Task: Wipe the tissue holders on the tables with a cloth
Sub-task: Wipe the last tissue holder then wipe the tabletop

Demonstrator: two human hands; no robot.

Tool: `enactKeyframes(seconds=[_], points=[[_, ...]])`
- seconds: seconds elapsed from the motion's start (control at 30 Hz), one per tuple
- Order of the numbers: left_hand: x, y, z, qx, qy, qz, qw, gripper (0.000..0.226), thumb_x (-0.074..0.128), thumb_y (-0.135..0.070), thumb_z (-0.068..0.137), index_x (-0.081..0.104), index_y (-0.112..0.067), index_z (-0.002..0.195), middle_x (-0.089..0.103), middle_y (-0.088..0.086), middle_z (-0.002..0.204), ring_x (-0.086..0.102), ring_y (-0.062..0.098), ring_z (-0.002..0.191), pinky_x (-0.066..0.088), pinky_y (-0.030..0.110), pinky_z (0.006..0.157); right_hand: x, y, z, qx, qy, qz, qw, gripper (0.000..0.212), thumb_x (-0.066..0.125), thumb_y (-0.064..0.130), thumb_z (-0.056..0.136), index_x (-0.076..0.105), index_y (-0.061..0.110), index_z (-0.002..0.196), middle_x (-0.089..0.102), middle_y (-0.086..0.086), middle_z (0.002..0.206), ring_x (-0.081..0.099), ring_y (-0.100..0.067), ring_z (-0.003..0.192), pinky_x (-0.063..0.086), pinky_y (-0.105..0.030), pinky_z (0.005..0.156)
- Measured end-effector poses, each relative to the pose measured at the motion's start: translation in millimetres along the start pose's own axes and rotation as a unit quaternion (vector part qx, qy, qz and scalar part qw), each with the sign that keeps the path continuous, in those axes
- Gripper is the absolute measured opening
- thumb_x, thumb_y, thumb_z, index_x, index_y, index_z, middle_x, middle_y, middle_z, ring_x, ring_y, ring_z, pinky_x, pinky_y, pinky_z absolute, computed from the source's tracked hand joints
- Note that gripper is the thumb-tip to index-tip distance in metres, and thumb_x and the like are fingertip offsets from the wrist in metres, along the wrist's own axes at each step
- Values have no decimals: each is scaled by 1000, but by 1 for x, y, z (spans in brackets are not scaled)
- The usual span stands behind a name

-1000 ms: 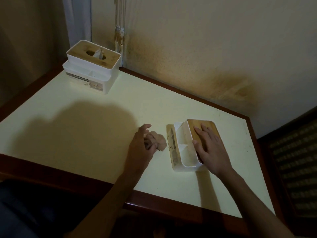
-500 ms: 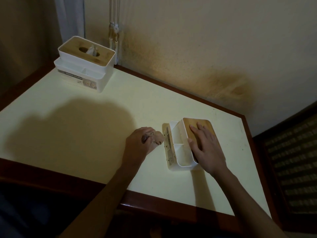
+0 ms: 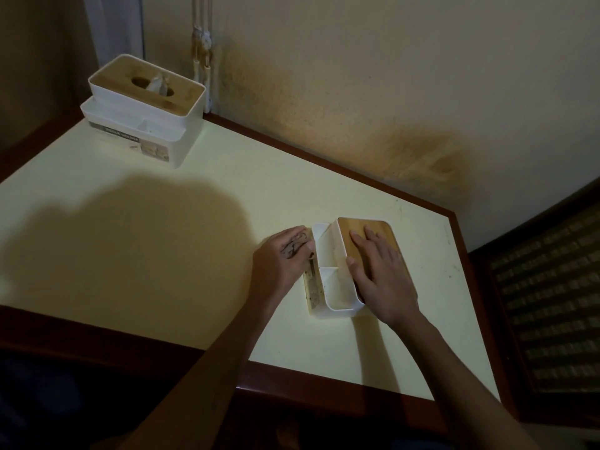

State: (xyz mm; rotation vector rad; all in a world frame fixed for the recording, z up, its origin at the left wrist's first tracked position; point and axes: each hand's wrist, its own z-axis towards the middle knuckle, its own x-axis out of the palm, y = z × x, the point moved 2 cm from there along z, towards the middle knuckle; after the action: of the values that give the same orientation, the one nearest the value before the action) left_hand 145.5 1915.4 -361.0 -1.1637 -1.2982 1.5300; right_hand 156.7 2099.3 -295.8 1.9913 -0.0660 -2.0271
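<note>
Two bare forearms reach in over the near edge of a pale desk [image 3: 162, 254] with a dark wooden border. Toward the right edge, a white tissue holder [image 3: 337, 287] with a wooden lid stands with its tray side facing left. The right hand [image 3: 380, 271] lies flat on the wooden lid, fingers straight and together, thumb against the holder's inner wall. The left hand [image 3: 285, 254] is just beside the holder's left wall, its fingers curled and pressed against that wall. Whether they hold the cloth cannot be told, since the hand hides whatever is under it; only a dark patterned patch shows on the back of the hand. A broad shadow covers the middle of the desk.

At the far left corner, well apart from both hands, a second holder [image 3: 146, 108] stands upright with a tissue [image 3: 159, 83] poking from its lid slot. Behind the desk rises a stained cream wall [image 3: 389, 92].
</note>
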Motion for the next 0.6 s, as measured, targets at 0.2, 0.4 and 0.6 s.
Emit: enactKeyframes(seconds=[0.2,0.4,0.6], points=[[8,-2,7,20,10,-13,1000,38,72,-19,83,65,-17,120,68,-5,114,63,5,104,49,20,93,2,-2,0,16,5,10,1000,64,19,62,91,25,35,148,14,7,160,8,-14,146,2,-33,116],[8,-2,2,23,31,1,999,31,71,-18,83,69,-17,114,71,-1,110,65,8,101,52,29,92,1,-1,-2,21,2,7,1000,61,22,57,92,25,33,148,14,6,160,7,-13,146,2,-31,115],[-1,-16,-50,-22,82,-16,996,31,66,-15,88,65,-18,119,65,-11,110,60,-7,98,45,4,84,3,-1,-1,22,0,5,1000,64,20,61,91,24,33,149,13,5,160,7,-14,146,3,-34,116]])
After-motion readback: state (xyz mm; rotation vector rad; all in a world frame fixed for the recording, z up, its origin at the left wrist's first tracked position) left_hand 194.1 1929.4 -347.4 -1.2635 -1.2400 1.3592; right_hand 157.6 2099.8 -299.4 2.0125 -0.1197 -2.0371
